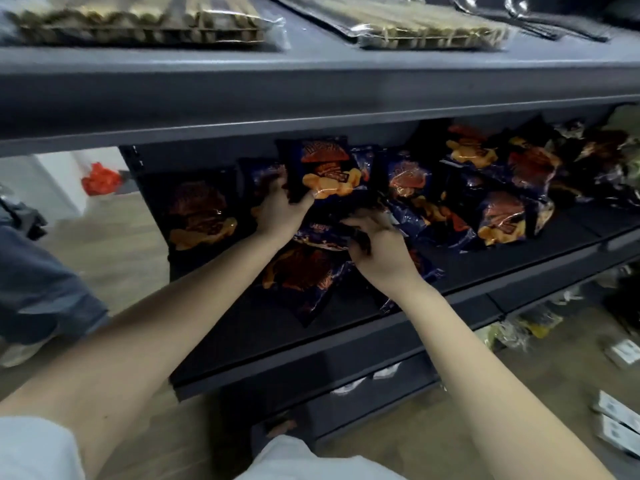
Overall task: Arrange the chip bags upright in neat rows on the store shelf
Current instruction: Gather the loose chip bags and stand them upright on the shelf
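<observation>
Hands: L hand [280, 211] grips upright bag [323, 171], R hand [379, 249] grips flat bag [322, 235].

Red logo lettering on the chip bags [325, 171], seemingly too blurred for reading.

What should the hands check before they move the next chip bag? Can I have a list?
1. Left hand grips the held bag, upright: ok.
2. Right hand grips the middle bag by its edge: ok.
3. Far-left bag stands upright: ok.
4. Front bag upright: not ok, it lies flat.
5. Right-side bags in neat rows: not ok, jumbled.
6. Free room behind the held bag: cannot tell.
</observation>
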### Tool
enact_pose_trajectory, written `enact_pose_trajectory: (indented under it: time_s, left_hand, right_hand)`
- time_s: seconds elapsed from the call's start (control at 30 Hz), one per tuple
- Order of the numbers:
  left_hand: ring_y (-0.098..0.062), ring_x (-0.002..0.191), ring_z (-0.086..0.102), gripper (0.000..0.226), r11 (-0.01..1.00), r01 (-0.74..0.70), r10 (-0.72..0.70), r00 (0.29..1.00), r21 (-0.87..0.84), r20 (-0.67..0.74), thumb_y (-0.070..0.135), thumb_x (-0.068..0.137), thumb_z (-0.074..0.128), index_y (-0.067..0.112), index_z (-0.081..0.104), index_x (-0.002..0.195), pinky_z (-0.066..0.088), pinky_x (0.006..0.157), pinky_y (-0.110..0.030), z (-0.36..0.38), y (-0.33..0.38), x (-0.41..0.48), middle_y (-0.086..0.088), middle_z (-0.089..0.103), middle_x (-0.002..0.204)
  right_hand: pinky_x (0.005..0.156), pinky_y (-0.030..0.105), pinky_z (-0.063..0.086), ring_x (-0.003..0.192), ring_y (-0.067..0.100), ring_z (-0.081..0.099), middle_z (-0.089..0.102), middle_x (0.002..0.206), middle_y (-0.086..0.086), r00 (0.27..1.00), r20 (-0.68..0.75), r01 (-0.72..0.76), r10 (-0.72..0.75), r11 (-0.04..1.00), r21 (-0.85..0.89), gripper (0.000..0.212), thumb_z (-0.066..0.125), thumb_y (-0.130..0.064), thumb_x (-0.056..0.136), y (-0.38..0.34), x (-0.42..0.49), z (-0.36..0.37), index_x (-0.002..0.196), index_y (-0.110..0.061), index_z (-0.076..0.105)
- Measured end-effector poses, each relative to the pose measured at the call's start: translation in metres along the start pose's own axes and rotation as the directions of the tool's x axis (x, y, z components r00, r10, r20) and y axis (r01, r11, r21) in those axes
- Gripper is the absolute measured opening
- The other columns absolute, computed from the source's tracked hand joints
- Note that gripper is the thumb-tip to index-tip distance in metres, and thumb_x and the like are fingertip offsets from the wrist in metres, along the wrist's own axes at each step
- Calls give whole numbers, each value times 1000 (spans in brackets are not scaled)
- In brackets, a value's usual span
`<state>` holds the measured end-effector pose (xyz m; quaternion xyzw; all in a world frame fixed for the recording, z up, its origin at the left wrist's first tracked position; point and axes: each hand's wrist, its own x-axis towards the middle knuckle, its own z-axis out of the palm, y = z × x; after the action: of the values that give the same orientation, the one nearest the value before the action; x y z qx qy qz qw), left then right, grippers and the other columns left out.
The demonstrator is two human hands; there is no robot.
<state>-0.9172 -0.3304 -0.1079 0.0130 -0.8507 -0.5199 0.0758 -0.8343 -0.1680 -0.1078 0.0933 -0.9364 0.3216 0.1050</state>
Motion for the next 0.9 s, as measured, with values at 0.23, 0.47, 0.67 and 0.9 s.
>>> enact_pose_trajectory:
  time_s: [0.23,0.47,0.67,0.9]
  left_hand:
    - [-27,110,55,62,981,193,-194,980,26,47,57,85,53,8,54,122,42,92,-32,12,18,26,-7,58,120]
    - [-20,106,54,43,900,256,-246,966,-353,74,27,87,64,10,51,124,54,85,-36,17,30,31,-2,52,119]
    - [-18,105,54,32,817,186,-200,979,-546,35,17,87,64,17,49,116,53,84,-33,-3,37,11,1,50,109]
    - [-17,99,60,22,767,100,-203,975,-633,-92,14,86,64,15,54,105,57,75,-33,-80,13,-37,-2,60,107]
  right_hand:
    - [108,33,36,131,28,40,34,145,5,997,41,-65,65,998,-4,42,55,-9,89,17,-9,-12,130,-18,53]
    - [105,37,41,121,31,51,32,146,4,997,55,-59,57,998,31,43,55,-7,88,29,-11,-26,129,-19,53]
    - [100,22,37,121,25,49,39,141,6,999,-26,34,-30,987,158,49,55,-6,89,17,3,-32,136,-16,44]
    - [106,16,27,132,13,33,36,144,7,995,-97,31,12,902,430,66,62,-26,89,-39,38,-3,144,-10,30]
